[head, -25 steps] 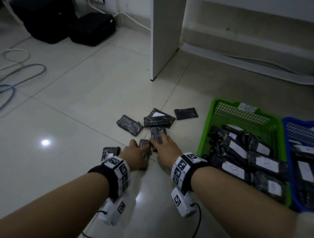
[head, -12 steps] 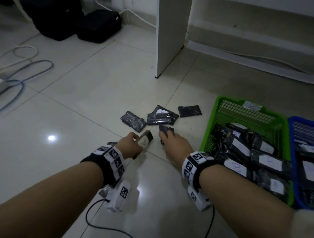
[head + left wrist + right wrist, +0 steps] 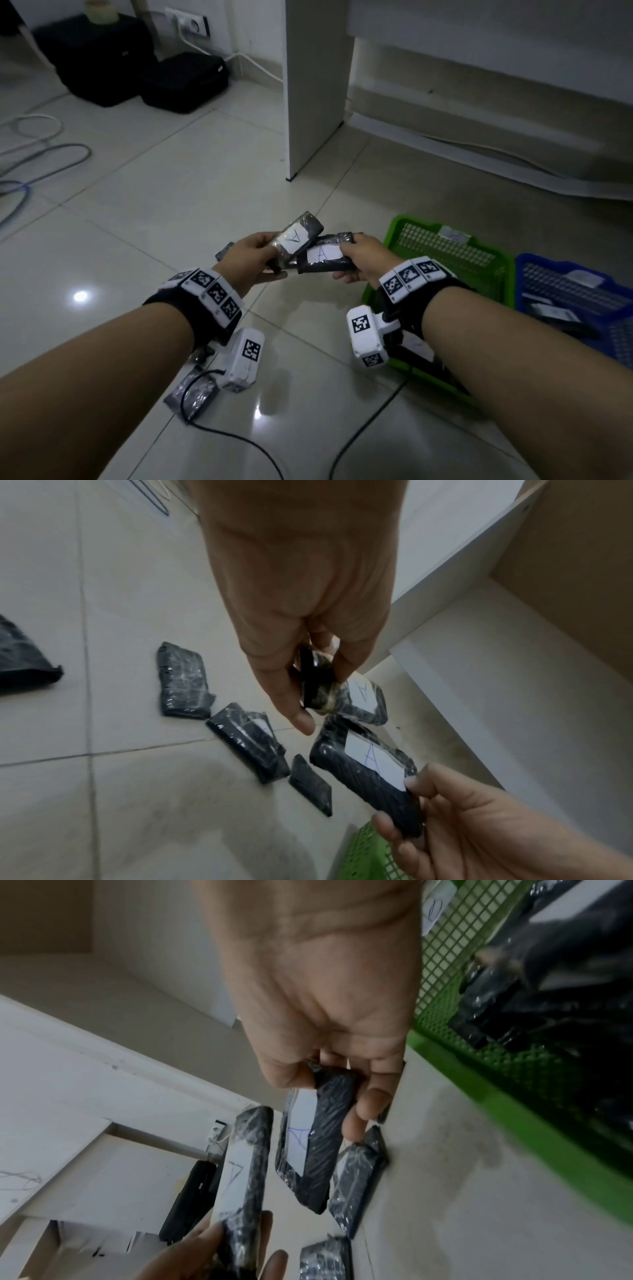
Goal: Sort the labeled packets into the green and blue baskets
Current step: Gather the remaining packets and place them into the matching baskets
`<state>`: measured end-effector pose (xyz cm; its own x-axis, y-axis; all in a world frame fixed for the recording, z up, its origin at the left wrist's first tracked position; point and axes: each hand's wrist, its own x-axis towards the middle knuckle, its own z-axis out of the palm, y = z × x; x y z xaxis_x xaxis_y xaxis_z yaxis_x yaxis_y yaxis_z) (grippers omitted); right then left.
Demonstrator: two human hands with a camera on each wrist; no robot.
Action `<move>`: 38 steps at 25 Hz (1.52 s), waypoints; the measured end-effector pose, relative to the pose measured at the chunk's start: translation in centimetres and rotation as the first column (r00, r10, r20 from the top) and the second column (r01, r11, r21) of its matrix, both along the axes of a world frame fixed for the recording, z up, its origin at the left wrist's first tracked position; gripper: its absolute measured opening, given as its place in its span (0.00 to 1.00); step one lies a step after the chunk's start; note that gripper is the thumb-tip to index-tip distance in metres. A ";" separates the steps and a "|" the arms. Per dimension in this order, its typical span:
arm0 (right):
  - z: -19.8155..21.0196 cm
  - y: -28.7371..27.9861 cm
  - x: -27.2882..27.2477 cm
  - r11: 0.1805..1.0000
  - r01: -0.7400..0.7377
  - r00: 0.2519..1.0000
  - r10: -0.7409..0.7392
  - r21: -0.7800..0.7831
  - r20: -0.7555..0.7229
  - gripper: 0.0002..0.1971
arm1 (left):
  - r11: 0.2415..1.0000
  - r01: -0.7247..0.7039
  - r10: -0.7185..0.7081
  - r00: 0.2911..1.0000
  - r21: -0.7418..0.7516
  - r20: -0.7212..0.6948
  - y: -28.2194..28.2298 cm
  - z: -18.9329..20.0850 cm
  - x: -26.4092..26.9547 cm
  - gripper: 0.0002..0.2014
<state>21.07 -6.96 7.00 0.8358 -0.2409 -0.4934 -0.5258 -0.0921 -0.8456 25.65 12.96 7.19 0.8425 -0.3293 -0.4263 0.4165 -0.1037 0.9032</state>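
Observation:
My left hand grips a black wrapped packet by one end, its white label marked "A" facing up. Beside it my right hand grips another black packet, also labelled "A". Both are held above the floor, their ends nearly touching. The green basket sits just right of my right hand with packets inside, and the blue basket lies further right. In the left wrist view several unsorted packets lie on the tiles below the held packet. The right wrist view shows the right-hand packet.
One more packet lies on the floor under my left wrist, with a black cable across it. A white furniture panel stands ahead. Black cases and loose cables are at the far left.
Both hands have lifted off the floor, each with a packet taken from the pile, and turned the labels upward. The hands are now raised and close together.

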 end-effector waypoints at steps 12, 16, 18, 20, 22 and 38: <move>5.7 -20.6 -10.1 0.942 0.330 0.942 -0.333 0.059 0.045 0.08 | 0.939 0.342 -0.345 0.931 0.041 0.118 -22.7 8.5 -2.3 0.05; 3.1 -28.8 -18.0 0.800 0.594 0.803 -0.597 0.079 0.006 0.12 | 0.943 0.321 -0.318 0.947 -0.089 0.045 -30.1 3.2 -8.2 0.06; 1.8 -31.8 -21.5 0.724 0.686 0.727 -0.686 0.078 -0.023 0.12 | 0.920 0.388 -0.388 0.922 -0.061 0.004 -33.0 0.5 -11.5 0.06; 0.6 -34.5 -23.9 0.692 0.721 0.693 -0.720 0.041 -0.021 0.11 | 0.888 0.457 -0.459 0.888 -0.057 -0.019 -35.3 -1.4 -13.8 0.10; -0.3 -36.1 -24.8 0.685 0.728 0.685 -0.729 0.009 0.006 0.08 | 0.860 0.504 -0.507 0.862 -0.079 -0.012 -36.4 -2.1 -15.0 0.11; -4.6 -34.9 -23.3 0.825 0.250 0.945 -0.321 -0.507 -0.057 0.16 | 0.275 0.313 -0.957 -0.002 0.909 0.290 -37.1 -6.3 -20.3 0.20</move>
<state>-2.22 -41.82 2.45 0.6264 -0.6965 -0.3500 -0.6976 -0.3005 -0.6504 5.36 -24.17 0.87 0.3004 -0.9362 -0.1825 -0.8912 -0.3437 0.2962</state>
